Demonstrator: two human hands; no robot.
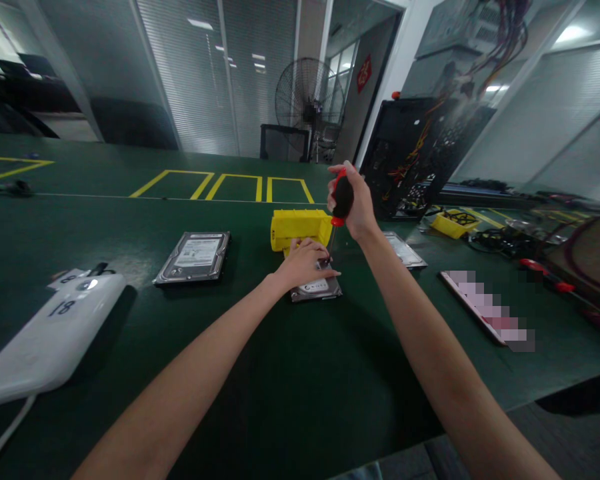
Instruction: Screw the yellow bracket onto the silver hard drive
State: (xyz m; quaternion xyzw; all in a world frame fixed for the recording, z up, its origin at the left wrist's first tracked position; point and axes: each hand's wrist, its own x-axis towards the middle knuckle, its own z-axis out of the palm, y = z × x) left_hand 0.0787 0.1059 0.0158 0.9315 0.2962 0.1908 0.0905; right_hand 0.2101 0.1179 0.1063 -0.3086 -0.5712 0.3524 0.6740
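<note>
One red-handled, black-gripped screwdriver (344,195) over one silver metal hard drive (316,288)

The right hand (361,208) is wrapped around the screwdriver's handle, fingers curled shut about it; the shaft points down, slightly tilted, to the left hand's fingers at the drive, where the tip is too small to make out. The left hand (303,264) lies palm down across the drive, its thumb spread away from the fingers; whether those fingers pinch anything near the tip, I cannot tell. The drive lies flat on the dark green desk (280,400), in front of the person, its labelled near end showing beyond the hand; just behind it is a yellow plastic bin (300,227).

Two more drives lie flat nearby: a silver hard drive with a white label (195,257) to the left, and a partly hidden pale-labelled drive (406,252) beyond the right forearm; a flat pink rectangular object (473,303), partly pixelated, lies farther right. At the left edge sits a rounded white device marked 18 (60,327), with a white cord (10,430) at its near side; at the back right stands an open black computer case (405,153), loose wires showing inside; near it is a small yellow bin (450,225).
</note>
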